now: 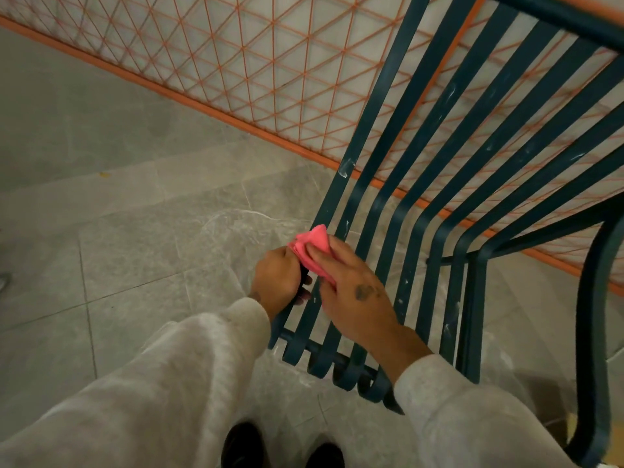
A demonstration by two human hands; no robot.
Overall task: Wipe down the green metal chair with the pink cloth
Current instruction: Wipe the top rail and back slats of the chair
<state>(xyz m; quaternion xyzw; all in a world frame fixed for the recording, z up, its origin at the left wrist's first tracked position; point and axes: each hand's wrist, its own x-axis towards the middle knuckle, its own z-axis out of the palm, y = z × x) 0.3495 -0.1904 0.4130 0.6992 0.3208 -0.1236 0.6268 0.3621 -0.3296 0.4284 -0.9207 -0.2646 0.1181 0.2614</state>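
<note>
The green metal chair fills the right half of the head view, its long slats curving from backrest into seat, with white smears on several of them. A folded pink cloth lies on the leftmost seat slats. My right hand presses on the cloth with straight fingers. My left hand grips the outer left slat, its fingers curled under the slat and its top edge touching the cloth. The lower part of the cloth is hidden under my right hand.
An orange-framed wire mesh fence runs diagonally behind the chair. Grey stone floor tiles spread to the left. The chair's right armrest curves down at the far right. My dark shoes stand at the bottom edge.
</note>
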